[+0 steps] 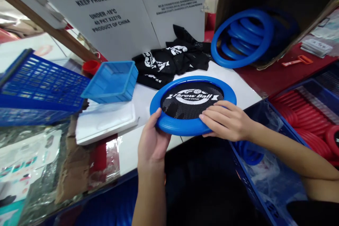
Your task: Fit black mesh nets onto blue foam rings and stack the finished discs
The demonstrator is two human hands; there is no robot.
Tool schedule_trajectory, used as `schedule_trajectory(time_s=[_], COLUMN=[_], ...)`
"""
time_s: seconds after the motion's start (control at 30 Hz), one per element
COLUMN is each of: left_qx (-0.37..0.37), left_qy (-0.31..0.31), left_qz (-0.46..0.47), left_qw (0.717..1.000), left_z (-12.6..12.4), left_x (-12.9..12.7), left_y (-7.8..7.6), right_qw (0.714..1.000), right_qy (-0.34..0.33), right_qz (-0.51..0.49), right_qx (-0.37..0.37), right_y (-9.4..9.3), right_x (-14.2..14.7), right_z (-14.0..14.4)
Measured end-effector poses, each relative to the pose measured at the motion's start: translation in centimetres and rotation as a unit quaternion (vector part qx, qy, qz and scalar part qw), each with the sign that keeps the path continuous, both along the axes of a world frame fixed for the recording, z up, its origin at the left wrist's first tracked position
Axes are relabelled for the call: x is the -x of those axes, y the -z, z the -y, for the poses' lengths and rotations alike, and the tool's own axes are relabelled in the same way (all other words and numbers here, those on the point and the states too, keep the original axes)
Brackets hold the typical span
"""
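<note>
A blue ring paddle (165, 122) with a black mesh centre printed "Throw Ball" is held tilted above the white work surface (254, 95). My left hand (153, 141) grips the ring's near left rim, thumb on top and fingers underneath. At the near right, my right hand (227, 122) has its fingers over the rim and the mesh edge, its thumb mostly hidden. Behind the paddle lies a heap of black printed mesh pieces (161, 63). Several plain blue rings (242, 39) sit in an open cardboard box at the back right.
A shallow blue tray (109, 81) rests on a white foam lid (106, 122) at left, beside a blue basket (42, 84). White cartons (106, 14) stand behind. To the right, a red scraper-like tool (298, 60) lies on red covering, above crates with red rings (309, 113).
</note>
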State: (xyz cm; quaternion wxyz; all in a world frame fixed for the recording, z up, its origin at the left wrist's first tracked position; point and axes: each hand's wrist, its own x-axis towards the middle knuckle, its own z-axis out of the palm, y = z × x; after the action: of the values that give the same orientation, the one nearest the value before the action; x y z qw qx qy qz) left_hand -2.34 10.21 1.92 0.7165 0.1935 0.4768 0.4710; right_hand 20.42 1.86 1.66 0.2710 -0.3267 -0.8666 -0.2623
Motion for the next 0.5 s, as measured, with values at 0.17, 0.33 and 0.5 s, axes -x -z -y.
schedule_trajectory(time_s=[0.17,0.33,0.5], left_qx=[-0.231,-0.624,-0.727], left_qy=[-0.026,-0.051,0.038], left_qz=[-0.075,-0.432,-0.503], left_qw=[0.97,0.648,0.466], left_z=[2.0,4.6,3.8], left_x=[1.2,1.6,2.1], left_y=[-1.0,-0.5,-2.4], right_qw=[0.999,0.999,0.999], right_qy=[0.02,0.034,0.033], right_qz=[-0.034,-0.018,-0.011], right_qx=[0.01,0.014,0.026], right_y=[-3.2,-4.9,-5.3], right_x=[-0.2,0.4,1.6], right_z=[-1.0,-1.1,-1.2])
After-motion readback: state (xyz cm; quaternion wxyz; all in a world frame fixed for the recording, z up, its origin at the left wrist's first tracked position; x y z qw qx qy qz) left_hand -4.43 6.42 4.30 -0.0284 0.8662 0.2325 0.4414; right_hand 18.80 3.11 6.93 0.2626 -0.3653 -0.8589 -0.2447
